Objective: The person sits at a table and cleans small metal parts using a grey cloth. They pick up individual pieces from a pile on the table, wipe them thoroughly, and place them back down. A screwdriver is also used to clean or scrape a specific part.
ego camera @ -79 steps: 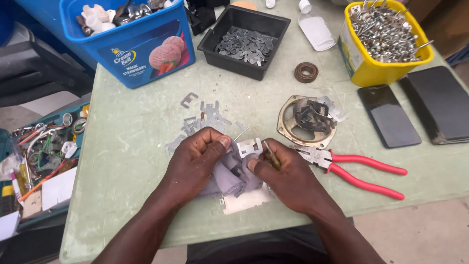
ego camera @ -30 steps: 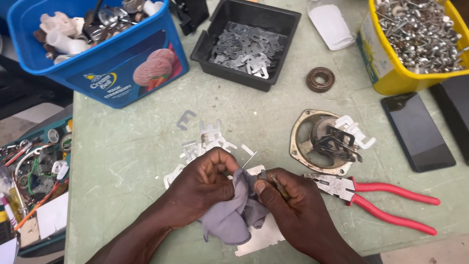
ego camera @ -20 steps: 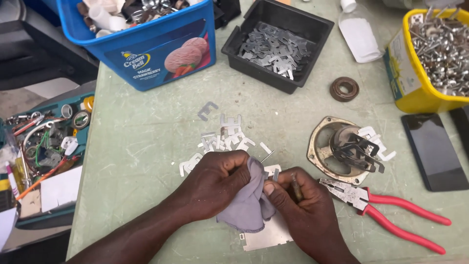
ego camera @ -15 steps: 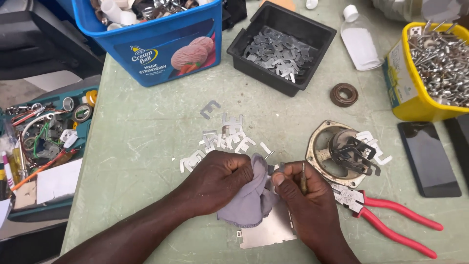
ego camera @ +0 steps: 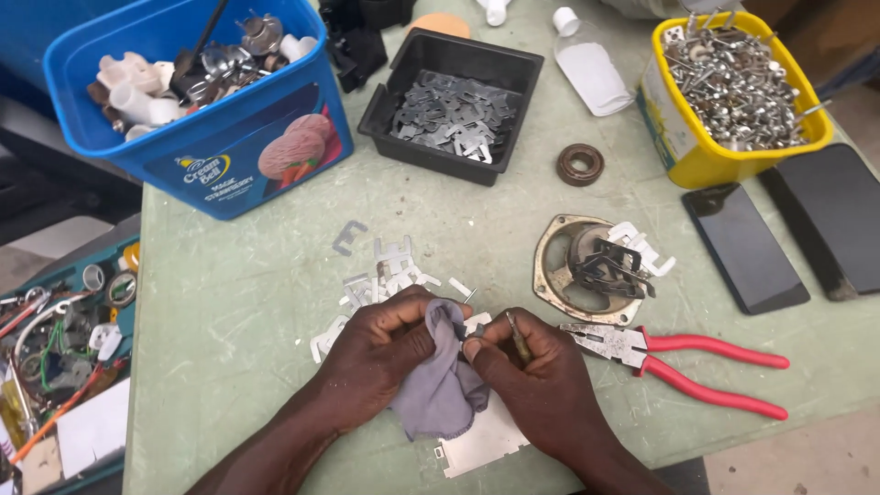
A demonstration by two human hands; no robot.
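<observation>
My left hand grips a grey-lilac cloth bunched against a small metal piece. My right hand pinches that same piece from the right and also holds a thin dark tool along its fingers. Both hands meet near the front edge of the pale green table. A flat silver plate lies under the cloth. Several small white metal stampings are scattered just beyond my left hand.
Red-handled pliers lie right of my right hand. A round metal housing with clips, a brown ring, a black tray of stampings, a blue tub, a yellow tub of screws, two phones and a parts box surround.
The cloth has come between my hands and now wraps the small metal piece. My hands stay together at the table's front; the camera view has shifted slightly.
</observation>
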